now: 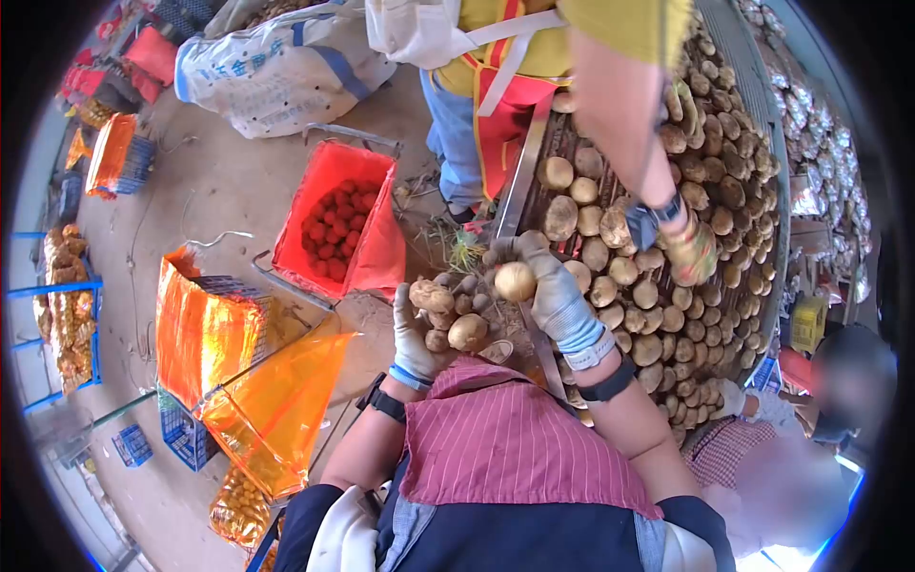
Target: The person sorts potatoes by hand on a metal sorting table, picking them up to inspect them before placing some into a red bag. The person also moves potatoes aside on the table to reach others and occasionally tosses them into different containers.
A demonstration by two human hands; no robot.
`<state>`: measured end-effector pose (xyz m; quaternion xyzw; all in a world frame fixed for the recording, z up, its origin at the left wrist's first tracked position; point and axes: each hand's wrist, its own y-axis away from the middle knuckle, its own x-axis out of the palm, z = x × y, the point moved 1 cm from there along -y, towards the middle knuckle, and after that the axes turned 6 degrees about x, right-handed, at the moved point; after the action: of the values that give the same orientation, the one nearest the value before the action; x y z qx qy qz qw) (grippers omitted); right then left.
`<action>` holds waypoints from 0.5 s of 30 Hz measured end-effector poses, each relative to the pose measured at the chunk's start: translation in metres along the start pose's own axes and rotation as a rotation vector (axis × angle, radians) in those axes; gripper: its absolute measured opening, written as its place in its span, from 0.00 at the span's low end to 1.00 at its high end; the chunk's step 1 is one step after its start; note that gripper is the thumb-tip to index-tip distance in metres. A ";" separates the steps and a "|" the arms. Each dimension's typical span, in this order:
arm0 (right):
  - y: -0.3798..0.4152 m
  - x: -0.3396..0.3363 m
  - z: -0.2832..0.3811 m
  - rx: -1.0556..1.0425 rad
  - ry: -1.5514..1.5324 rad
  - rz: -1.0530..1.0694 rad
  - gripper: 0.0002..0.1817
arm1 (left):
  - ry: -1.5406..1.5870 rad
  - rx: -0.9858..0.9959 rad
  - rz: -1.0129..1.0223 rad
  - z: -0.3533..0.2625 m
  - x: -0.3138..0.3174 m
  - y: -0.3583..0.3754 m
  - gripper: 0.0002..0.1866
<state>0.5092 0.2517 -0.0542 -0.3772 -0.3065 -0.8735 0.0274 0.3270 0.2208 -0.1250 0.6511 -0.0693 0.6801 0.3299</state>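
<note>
The pale potato (516,281) is round and smooth, yellowish tan, with a dull skin that catches a little light on top; it sits in the right hand (551,294), its fingers bent around it and pinching it at the side. The left hand (416,334) is turned up and cupped, its fingers curled about several potatoes. Among these, the knobbly potato (432,296) is lumpy and brownish, with an uneven outline, and lies against the thumb. The round potato (468,332) is smoother and yellowish brown, with darker patches, and the small potato (437,340) beside it is dull brown. Both hands wear pale gloves with dark, soiled fingers, and they are held close together in front of the maroon apron (515,439). To the right of the hands, the bed (523,181) has a metal rim and carries many potatoes, some pale and clean-looking, others dark and earthy. Over it reaches a co-worker's hand (693,253) in a patterned glove, below a dark wristband. Ahead and to the left, the red bin (374,253) stands on the floor (214,214) with small reddish round items inside, and nearer is an orange mesh bag (272,400).
</note>
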 end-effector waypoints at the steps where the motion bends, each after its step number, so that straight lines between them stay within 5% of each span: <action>1: -0.006 -0.004 0.001 -0.028 0.053 -0.057 0.30 | -0.036 0.032 -0.048 -0.001 0.004 0.000 0.33; 10: -0.002 -0.017 -0.004 0.068 -0.269 -0.082 0.32 | 0.082 0.031 -0.030 -0.003 0.009 0.007 0.36; 12: -0.002 -0.025 -0.005 0.142 -0.279 0.200 0.32 | -0.007 0.048 -0.058 -0.006 0.001 0.010 0.36; 15: -0.001 -0.028 -0.009 0.267 -0.500 0.141 0.32 | -0.013 0.075 -0.101 -0.004 -0.002 0.016 0.36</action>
<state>0.5231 0.2427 -0.0780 -0.5942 -0.3892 -0.7012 0.0612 0.3148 0.2101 -0.1226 0.6702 -0.0130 0.6603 0.3386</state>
